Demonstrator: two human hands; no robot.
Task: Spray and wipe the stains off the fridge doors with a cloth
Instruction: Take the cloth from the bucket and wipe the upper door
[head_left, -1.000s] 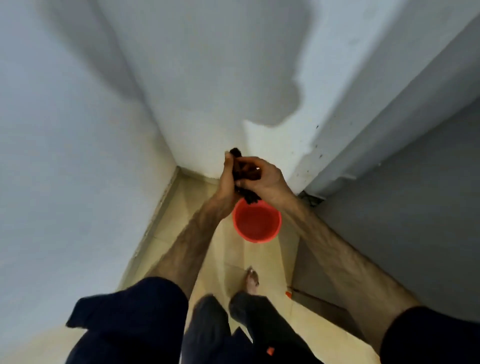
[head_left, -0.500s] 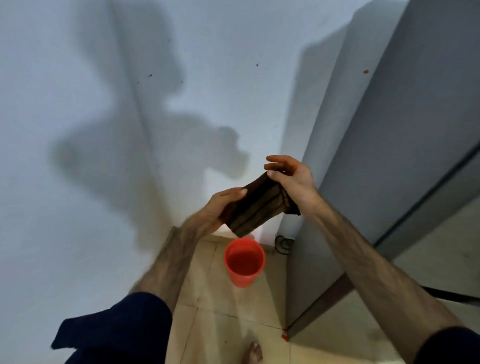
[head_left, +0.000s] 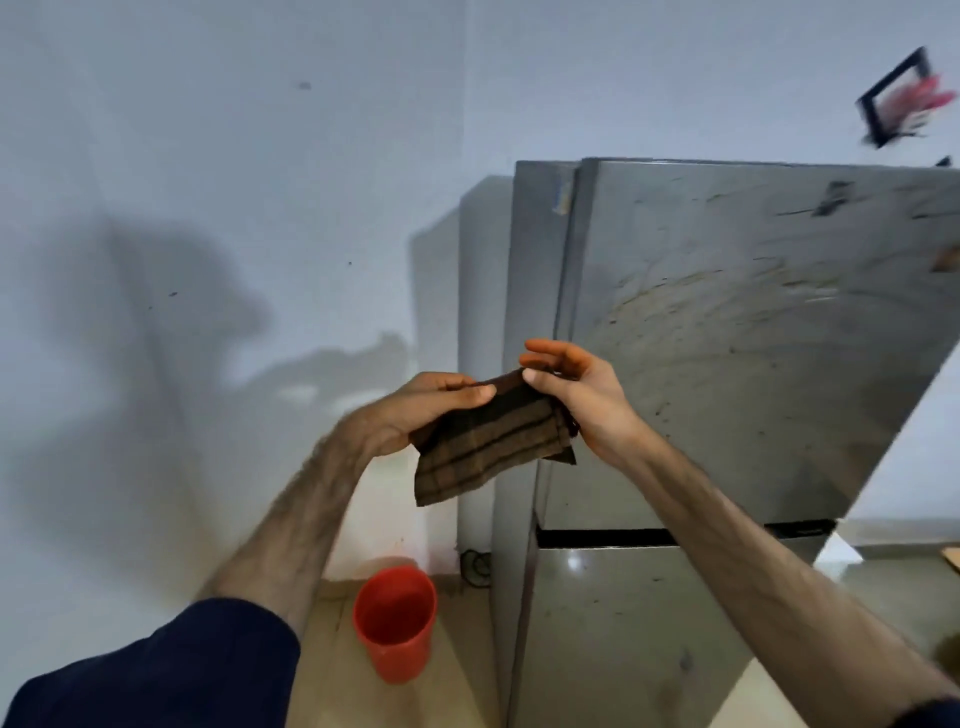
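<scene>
Both hands are up in front of the fridge door (head_left: 727, 322), folding a brown striped cloth (head_left: 488, 447) between them. The left hand (head_left: 415, 410) has its fingers laid over the cloth's left end with the thumb under it, so it's gripping. The right hand (head_left: 576, 389) pinches the top right corner, its other fingers spread loose above. The door sits just past the right fingertips and it's smeared and speckled all over. A red bucket (head_left: 396, 618) stands on the floor well below the left fingers. Looks like the prep step to me; next is pressing the folded cloth flat onto those smears. No spray bottle in view.
</scene>
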